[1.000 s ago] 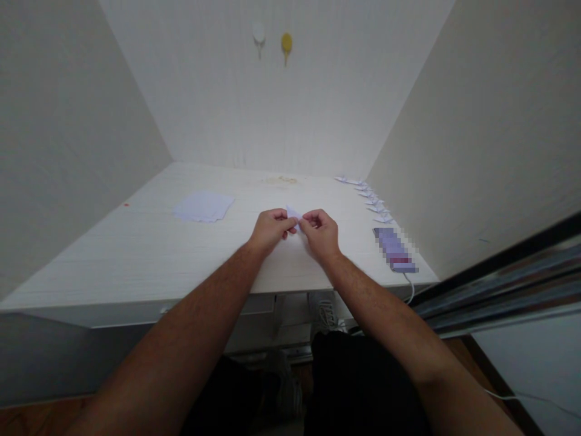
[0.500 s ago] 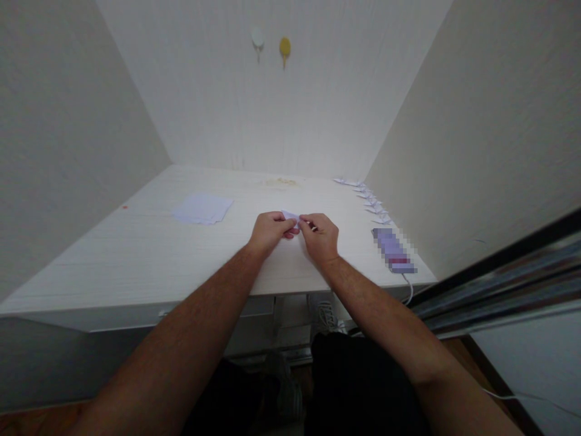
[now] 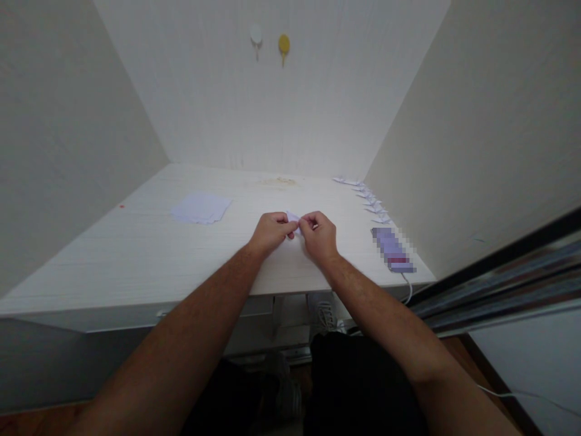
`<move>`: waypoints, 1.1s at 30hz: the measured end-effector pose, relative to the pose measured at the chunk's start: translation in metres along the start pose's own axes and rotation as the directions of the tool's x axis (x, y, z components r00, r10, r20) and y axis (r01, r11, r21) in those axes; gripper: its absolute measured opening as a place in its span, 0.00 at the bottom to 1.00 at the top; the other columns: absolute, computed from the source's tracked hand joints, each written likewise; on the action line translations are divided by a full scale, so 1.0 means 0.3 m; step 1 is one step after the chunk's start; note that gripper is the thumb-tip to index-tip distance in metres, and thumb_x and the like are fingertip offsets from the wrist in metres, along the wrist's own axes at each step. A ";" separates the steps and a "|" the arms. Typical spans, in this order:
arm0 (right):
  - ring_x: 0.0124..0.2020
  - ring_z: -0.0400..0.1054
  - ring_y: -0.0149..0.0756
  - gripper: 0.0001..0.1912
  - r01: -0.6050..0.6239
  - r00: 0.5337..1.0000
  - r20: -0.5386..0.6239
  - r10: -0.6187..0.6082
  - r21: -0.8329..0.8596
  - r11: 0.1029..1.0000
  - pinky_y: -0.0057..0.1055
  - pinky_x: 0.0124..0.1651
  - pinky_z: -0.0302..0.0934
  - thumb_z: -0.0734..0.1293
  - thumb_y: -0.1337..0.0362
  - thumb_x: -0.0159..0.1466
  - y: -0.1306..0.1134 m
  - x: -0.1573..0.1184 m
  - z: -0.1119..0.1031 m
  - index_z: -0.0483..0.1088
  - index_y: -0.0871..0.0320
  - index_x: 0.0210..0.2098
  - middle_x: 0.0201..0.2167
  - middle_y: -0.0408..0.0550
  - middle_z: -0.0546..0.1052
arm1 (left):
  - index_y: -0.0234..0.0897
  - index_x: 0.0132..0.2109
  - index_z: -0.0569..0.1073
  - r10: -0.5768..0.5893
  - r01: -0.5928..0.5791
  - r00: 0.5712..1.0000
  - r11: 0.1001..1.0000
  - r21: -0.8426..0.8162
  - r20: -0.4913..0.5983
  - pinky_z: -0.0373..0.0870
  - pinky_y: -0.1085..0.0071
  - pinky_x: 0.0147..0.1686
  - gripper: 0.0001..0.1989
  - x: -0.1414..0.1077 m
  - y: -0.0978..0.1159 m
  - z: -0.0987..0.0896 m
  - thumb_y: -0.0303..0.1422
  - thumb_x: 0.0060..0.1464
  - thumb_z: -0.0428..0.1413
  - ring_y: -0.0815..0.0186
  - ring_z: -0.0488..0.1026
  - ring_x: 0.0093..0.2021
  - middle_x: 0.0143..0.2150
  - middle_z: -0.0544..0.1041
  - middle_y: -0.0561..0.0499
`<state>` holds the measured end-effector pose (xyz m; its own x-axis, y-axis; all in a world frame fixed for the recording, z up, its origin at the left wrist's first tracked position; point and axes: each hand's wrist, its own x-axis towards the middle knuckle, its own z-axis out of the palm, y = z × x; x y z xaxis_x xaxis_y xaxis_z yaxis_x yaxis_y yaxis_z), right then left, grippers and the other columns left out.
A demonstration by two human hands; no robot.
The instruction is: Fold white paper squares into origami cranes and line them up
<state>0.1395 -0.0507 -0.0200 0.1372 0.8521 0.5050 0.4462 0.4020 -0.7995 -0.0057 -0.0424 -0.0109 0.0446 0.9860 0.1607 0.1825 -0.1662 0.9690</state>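
Between my two hands, above the front middle of the white desk (image 3: 136,260), is a small folded piece of white paper (image 3: 293,217). My left hand (image 3: 273,232) pinches it from the left, thumb on top. From the right, my right hand (image 3: 319,234) grips it between thumb and fingertips. The fingers cover much of the paper, so its full shape is hidden. A stack of white paper sheets (image 3: 202,208) lies on the desk to the left. Along the right wall stands a row of several folded paper pieces (image 3: 374,208) with pointed ends.
A blurred-out phone (image 3: 393,249) lies at the desk's right side, its white cable (image 3: 411,290) hanging over the front edge. Walls enclose the desk on the left, back and right. A white hook (image 3: 256,35) and a yellow hook (image 3: 284,45) are on the back wall.
The paper has turned slightly between my fingers, and a pointed corner now shows above my thumbs. Both hands have hardly moved; the view has shifted a little.
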 end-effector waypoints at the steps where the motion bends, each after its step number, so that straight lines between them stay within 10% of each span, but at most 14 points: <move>1: 0.29 0.66 0.34 0.05 0.026 1.000 -0.003 -0.026 -0.040 0.999 0.33 0.37 0.62 0.66 0.62 0.60 -0.002 -0.002 0.000 0.72 0.56 0.30 0.27 0.43 0.74 | 0.35 0.22 0.72 -0.007 0.007 1.000 1.000 0.015 -0.009 0.53 0.74 0.20 0.12 -0.001 0.003 0.000 0.38 0.46 0.61 0.72 0.62 0.17 0.17 0.72 0.52; 15: 0.43 0.69 0.43 0.10 0.440 0.897 0.110 -0.428 -0.297 0.847 0.41 0.50 0.66 0.61 0.66 0.68 0.011 -0.014 0.003 0.73 0.56 0.34 0.36 0.54 0.78 | 0.37 0.19 0.68 -0.056 0.058 0.995 0.998 0.027 -0.085 0.57 0.74 0.18 0.13 0.004 -0.002 0.004 0.35 0.47 0.59 0.67 0.71 0.18 0.17 0.73 0.49; 33: 0.48 0.71 0.40 0.12 0.381 0.924 0.062 -0.377 -0.112 0.918 0.43 0.53 0.69 0.65 0.71 0.62 0.019 -0.007 0.007 0.80 0.52 0.38 0.44 0.50 0.79 | 0.35 0.23 0.68 -0.102 0.068 0.991 0.938 -0.340 -0.083 0.59 0.74 0.18 0.11 0.013 -0.002 0.008 0.34 0.41 0.63 0.69 0.71 0.19 0.17 0.70 0.52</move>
<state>0.1400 -0.0495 -0.0264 -0.0957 0.6568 0.7480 0.5606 0.6565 -0.5047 -0.0032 -0.0383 -0.0113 -0.0556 0.9956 0.0759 -0.1593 -0.0839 0.9837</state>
